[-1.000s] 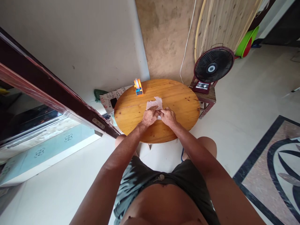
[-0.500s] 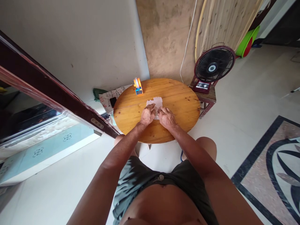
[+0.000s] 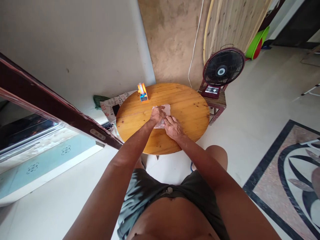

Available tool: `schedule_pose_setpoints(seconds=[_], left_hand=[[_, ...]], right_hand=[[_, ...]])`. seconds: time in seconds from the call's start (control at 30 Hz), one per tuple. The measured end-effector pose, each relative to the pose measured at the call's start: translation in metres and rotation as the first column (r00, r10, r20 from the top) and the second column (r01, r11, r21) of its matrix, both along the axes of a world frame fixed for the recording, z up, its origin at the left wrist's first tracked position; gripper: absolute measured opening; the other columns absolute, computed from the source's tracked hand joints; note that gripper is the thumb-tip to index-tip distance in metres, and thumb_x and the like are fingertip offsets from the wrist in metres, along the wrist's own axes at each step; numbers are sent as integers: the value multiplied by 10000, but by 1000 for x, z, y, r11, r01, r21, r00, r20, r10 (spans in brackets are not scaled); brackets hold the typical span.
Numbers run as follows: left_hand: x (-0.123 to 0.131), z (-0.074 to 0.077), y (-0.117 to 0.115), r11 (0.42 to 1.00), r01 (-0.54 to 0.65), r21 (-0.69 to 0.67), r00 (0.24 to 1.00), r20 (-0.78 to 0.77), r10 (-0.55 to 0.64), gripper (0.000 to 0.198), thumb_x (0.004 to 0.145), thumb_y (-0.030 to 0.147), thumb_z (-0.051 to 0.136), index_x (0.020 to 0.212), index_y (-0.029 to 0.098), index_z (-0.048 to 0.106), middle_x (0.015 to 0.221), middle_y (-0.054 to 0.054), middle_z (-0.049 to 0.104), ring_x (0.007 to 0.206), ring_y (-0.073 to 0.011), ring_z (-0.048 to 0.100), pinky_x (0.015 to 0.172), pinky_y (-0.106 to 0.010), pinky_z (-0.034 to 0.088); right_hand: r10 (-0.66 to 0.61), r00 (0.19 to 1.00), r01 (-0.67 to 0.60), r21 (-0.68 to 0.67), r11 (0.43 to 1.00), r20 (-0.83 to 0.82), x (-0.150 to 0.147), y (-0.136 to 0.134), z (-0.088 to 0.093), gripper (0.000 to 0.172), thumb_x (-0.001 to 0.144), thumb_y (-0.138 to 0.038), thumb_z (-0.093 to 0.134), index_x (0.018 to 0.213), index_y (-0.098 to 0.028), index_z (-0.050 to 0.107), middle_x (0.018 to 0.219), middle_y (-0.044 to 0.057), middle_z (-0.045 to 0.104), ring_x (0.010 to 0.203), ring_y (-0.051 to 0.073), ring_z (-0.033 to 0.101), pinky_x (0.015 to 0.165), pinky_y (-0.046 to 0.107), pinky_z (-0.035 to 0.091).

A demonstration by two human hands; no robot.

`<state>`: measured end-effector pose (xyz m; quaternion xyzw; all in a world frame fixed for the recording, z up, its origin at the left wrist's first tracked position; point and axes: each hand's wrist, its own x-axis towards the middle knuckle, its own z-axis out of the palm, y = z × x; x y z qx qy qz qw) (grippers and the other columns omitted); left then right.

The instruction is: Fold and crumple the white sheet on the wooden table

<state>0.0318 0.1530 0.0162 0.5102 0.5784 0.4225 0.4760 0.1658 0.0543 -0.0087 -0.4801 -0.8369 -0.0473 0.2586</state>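
Head | white sheet (image 3: 167,108) | lies beneath fingers of left hand (image 3: 157,115), right hand (image 3: 173,127)

On my feed I see a glossy varnished wooden table (image 3: 190,113), a crinkly translucent plastic sheet (image 3: 167,108) and a smooth plastic dispenser (image 3: 143,92).

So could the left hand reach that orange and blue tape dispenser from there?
Probably yes. The left hand lies on the bubble wrap, and only bare wooden table separates it from the tape dispenser near the far edge.
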Motion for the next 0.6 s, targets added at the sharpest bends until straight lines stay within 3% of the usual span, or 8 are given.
schedule_pose_setpoints(seconds=[0.2, 0.33, 0.47, 0.6], left_hand=[[0, -5, 11, 1000, -3, 23, 994, -112, 6, 391, 684, 69, 676, 1073, 103, 703, 553, 36, 539, 588, -145, 576, 574, -233, 442], [-17, -1, 8, 980, -86, 180, 942, -305, 138, 382, 756, 106, 666, 1134, 151, 687, 818, -50, 693, 855, -189, 663, 750, -247, 496], [-56, -7, -24, 930, -137, 342, 845, -449, 290, 364, 899, 255, 621, 1241, 131, 629, 1149, -128, 696, 1032, -227, 661, 909, -290, 491], [-89, -18, -80, 935, -257, 245, 844, -414, 340, 481, 942, 364, 582, 1364, 136, 541, 1156, -124, 685, 964, -210, 679, 835, -285, 523]], right_hand=[[-5, 1000, 6, -14, 1000, 16, 0, -3, 1, 457, 1044, -326, 415, 1390, -98, 606, 1440, 185, 577, 1266, 315, 504, 1066, 446, 419], [-16, 999, 16, -13, 1000, 43, 0, -2, -2, 475, 1052, -340, 394, 1412, -102, 591, 1455, 182, 569, 1230, 313, 537, 1046, 442, 431], [-23, 998, 25, -30, 999, 51, -1, 0, -4, 478, 1052, -343, 391, 1424, -113, 583, 1465, 182, 563, 1215, 314, 552, 1032, 449, 437], [-22, 999, 24, -36, 999, 44, -2, 2, -7, 492, 1060, -344, 355, 1421, -101, 586, 1474, 173, 562, 1230, 319, 547, 1028, 449, 441]])
